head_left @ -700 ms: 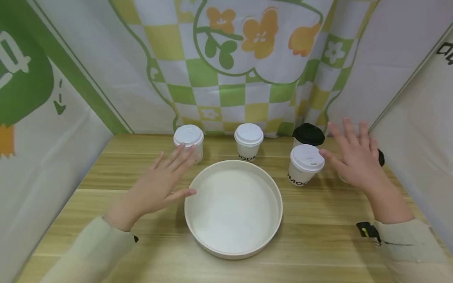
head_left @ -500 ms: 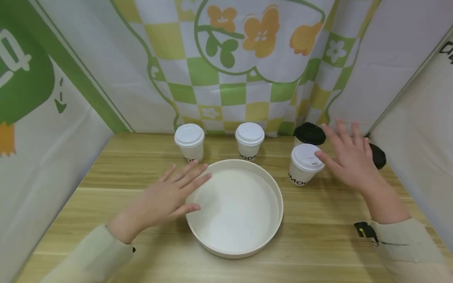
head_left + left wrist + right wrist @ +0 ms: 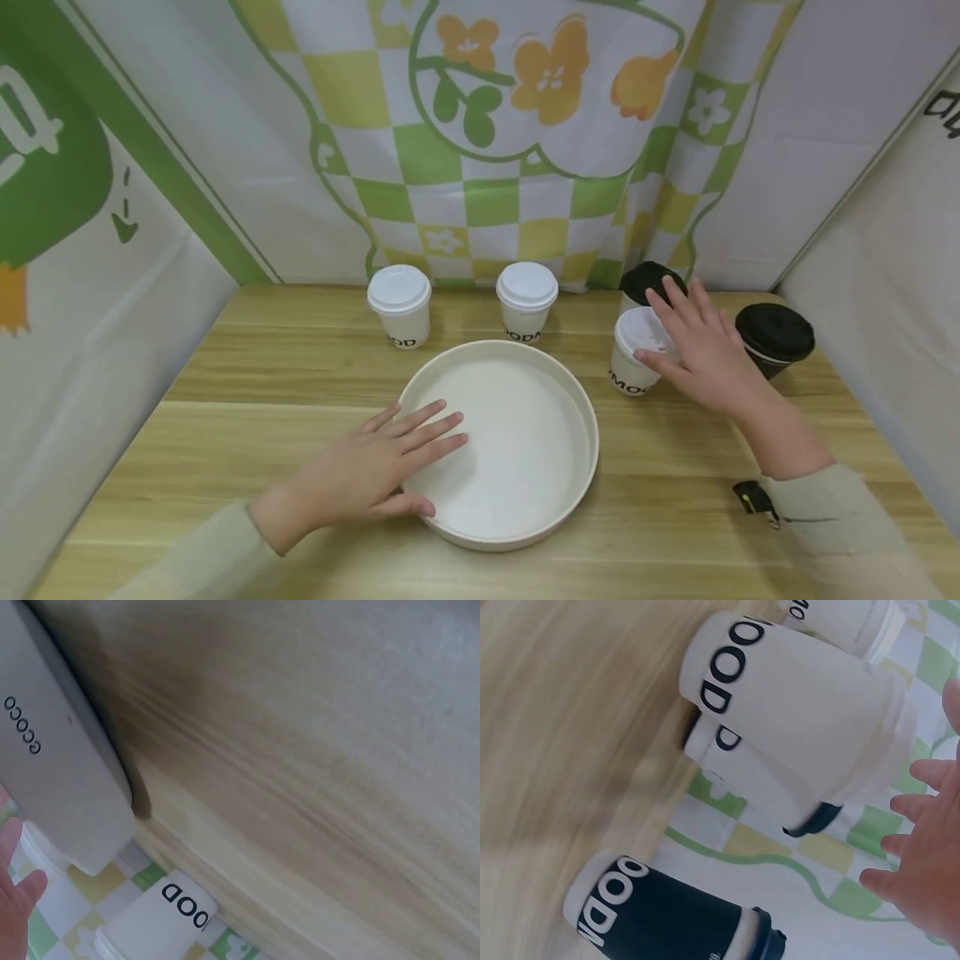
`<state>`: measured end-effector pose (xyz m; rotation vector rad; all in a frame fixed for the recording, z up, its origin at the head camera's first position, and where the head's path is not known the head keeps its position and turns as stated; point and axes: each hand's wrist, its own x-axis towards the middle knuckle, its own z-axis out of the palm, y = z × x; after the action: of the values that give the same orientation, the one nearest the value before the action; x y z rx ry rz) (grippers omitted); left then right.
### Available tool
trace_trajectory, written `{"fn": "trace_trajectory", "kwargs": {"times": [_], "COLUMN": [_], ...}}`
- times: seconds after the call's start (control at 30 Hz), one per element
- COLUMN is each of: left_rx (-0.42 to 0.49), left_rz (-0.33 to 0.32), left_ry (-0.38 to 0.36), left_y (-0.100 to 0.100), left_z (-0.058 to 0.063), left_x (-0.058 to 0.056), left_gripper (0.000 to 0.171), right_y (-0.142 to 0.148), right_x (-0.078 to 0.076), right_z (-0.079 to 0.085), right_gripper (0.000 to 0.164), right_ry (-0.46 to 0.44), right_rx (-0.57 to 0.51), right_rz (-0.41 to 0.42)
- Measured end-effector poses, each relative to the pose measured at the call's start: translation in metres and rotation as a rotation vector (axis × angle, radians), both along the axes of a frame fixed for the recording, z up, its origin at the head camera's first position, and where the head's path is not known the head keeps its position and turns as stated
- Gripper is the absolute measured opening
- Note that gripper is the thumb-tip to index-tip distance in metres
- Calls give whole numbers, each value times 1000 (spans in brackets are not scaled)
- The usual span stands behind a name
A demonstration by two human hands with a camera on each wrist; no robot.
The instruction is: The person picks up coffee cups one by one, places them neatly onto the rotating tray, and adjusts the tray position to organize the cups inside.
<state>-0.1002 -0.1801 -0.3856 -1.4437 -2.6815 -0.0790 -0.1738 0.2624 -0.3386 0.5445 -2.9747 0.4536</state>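
A round cream tray (image 3: 517,417) with a low rim lies on the wooden table. My left hand (image 3: 367,475) is over its left edge, fingers spread and straight, holding nothing. My right hand (image 3: 708,358), also spread and bare of any object, hovers by a white-lidded paper cup (image 3: 633,367), overlapping its lid in the head view. Just behind that cup stands a white cup with a black lid (image 3: 651,282), partly hidden by the fingers. To the right of the hand is a dark cup with a black lid (image 3: 776,333); its dark body (image 3: 682,907) shows in the right wrist view.
Two more white-lidded cups stand behind the tray, one at the left (image 3: 401,304) and one near the middle (image 3: 527,300). A patterned curtain (image 3: 495,200) hangs along the table's back edge. White fabric walls (image 3: 900,250) close in both sides.
My left hand has come down and toward me, from the left cup to the tray's left edge. My right hand has shifted left and nearer, uncovering the dark cup.
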Motion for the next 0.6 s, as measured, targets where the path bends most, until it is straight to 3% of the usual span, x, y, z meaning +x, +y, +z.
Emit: {"fn": "trace_trajectory", "kwargs": {"times": [0.6], "left_rx": [-4], "left_rz": [-56], "left_ry": [43], "left_y": [-8], "left_z": [-17], "left_x": [7], "left_gripper": [72], "right_y": [-6], "right_x": [-1], "right_z": [-22], "right_gripper": [82], "right_ry": [5], "right_rx": [16], "right_rz": [59]}}
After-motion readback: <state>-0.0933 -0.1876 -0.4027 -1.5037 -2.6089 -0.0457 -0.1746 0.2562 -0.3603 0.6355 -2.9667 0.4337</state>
